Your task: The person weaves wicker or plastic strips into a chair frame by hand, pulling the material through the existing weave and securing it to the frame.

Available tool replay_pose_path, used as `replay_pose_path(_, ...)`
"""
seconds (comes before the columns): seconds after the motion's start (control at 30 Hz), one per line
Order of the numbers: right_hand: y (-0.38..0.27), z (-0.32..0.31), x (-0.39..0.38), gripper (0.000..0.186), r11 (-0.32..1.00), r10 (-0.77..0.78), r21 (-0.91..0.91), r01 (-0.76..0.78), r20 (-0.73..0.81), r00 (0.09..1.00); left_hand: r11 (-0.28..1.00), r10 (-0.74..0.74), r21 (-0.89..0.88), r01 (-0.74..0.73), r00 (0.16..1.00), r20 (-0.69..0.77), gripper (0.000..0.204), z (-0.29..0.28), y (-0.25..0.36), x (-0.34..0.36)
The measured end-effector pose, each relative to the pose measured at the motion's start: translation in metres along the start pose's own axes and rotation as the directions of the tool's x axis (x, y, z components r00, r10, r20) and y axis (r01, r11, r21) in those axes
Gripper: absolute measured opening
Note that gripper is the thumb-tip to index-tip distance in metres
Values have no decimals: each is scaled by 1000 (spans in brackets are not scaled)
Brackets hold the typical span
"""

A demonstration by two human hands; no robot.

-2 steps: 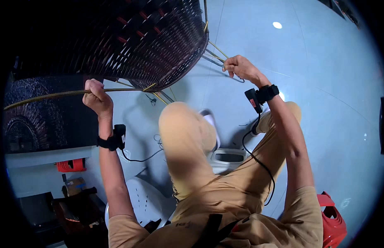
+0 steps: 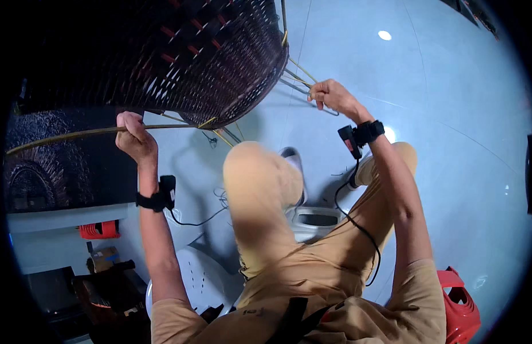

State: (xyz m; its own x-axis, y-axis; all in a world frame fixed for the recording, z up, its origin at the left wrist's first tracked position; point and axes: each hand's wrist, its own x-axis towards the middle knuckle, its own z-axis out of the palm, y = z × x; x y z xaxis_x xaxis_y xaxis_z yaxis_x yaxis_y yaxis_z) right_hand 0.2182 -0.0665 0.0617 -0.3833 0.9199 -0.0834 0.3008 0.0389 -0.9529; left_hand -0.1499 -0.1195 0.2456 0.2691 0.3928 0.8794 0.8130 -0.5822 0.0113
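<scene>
A dark brown woven wicker piece with red accents fills the upper left, its curved rim facing me. My left hand is closed around a long olive-brown strand, which runs from the far left to the rim. To the right of the rim, my right hand pinches with thumb and fingers at the end of a thin yellow strand that comes off the weave. More yellow strand ends stick out at the lower rim. The top of the woven piece is lost in darkness.
Grey metal rods project below the rim near my right hand. A white plastic chair is beneath me, and a white stool-like object stands between my legs. A red plastic stool is at lower right. Black cables hang from both wrist devices.
Both hands have dipped very slightly, and my left knee has shifted a little to the right. Both grips look the same.
</scene>
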Motion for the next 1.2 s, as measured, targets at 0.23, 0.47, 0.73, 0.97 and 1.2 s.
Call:
replay_pose_path(0.23,44,28,-6,15,991,51,124,-40,-90,995,890,-454,-71,451,890,-32,9,24,121,-66)
replay_pose_path(0.47,15,20,-14,18,998,58,22,-57,-53,997,916,-305,-25,401,733,607,52,164,125,-95)
replay_pose_path(0.73,18,14,-11,17,997,80,-2,-80,-22,997,885,-381,-17,465,745,548,43,210,110,-92)
replay_pose_path(0.97,15,3,-10,16,971,14,-236,-32,-79,997,907,-380,51,418,761,526,39,197,121,-97)
replay_pose_path(1.2,16,6,-10,14,956,-130,-290,44,-285,950,828,-479,-18,560,724,496,31,198,117,-94)
